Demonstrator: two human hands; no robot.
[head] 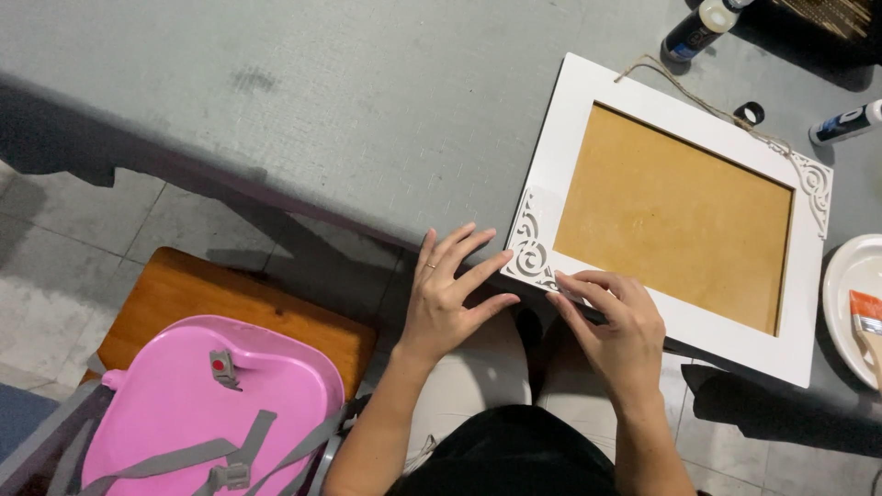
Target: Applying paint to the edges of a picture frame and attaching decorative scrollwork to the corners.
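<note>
**Two hands at the corner of a white frame**

Two hands are seen at the near corner of a white picture frame (588, 156), which lies flat and slightly turned on the grey tabletop (367, 101), its near corner jutting over the tabletop's edge. The frame is rectangular, smooth and matt, with a plain brown fibreboard panel (675, 216) set in its opening. Pierced scrollwork ornaments are fitted at two corners: one (531, 248) under the hands, another (816, 188) at the far right. A length of rough twine (684, 87) is tied along the upper edge.

The left hand (446, 298) is held open, fingers spread and pressed against the scrollwork corner; a ring is worn on one finger. The right hand (616, 326) is bent over the frame's lower edge just beside that corner, fingertips pinched on the edge; what lies beneath them cannot be told.

Two small paint bottles, one (700, 28) at the top and one (845, 124) lying at the right, are placed beyond the frame. A white plate (841, 294) at the right edge holds a flat brush (868, 321) with an orange ferrule.

Below the tabletop, a wooden stool (184, 294) carries a glossy pink plastic seat (184, 404) crossed by grey webbing straps.
</note>
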